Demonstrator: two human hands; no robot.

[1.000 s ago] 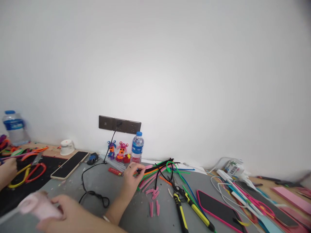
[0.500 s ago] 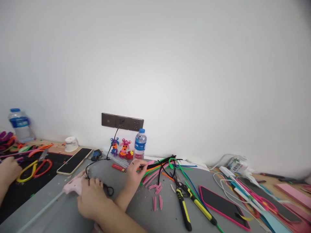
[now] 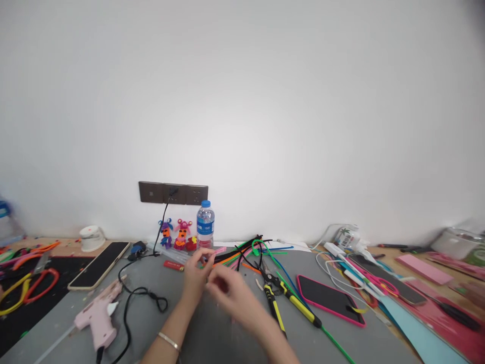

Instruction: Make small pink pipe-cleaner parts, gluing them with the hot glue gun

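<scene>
Lying near right hand (image 3: 233, 293): pliers (image 3: 271, 278), pink-edged phone (image 3: 329, 299).

Blur at centre, clipping left and bottom

Right hand (image 3: 233, 293) blurred; can't tell if its grip holds anything. Short fuzzy pink stem (image 3: 220, 249): lower end hidden in grip of left hand (image 3: 197, 270). Clear blue-capped plastic bottle (image 3: 205, 215) by the wall: base behind left hand, label's small print unreadable. Pliers with yellow-and-black handles (image 3: 301, 306): one handle end behind right forearm (image 3: 265, 323). Pale pink plastic glue gun (image 3: 97, 314): translucent stick (image 3: 55, 345) and black cord (image 3: 100, 355) cut off by bottom edge. Long fuzzy green stem (image 3: 339, 346), same. Left edge crops second clear plastic bottle (image 3: 10, 230) and yellow-looped scissors (image 3: 26, 289).
</scene>
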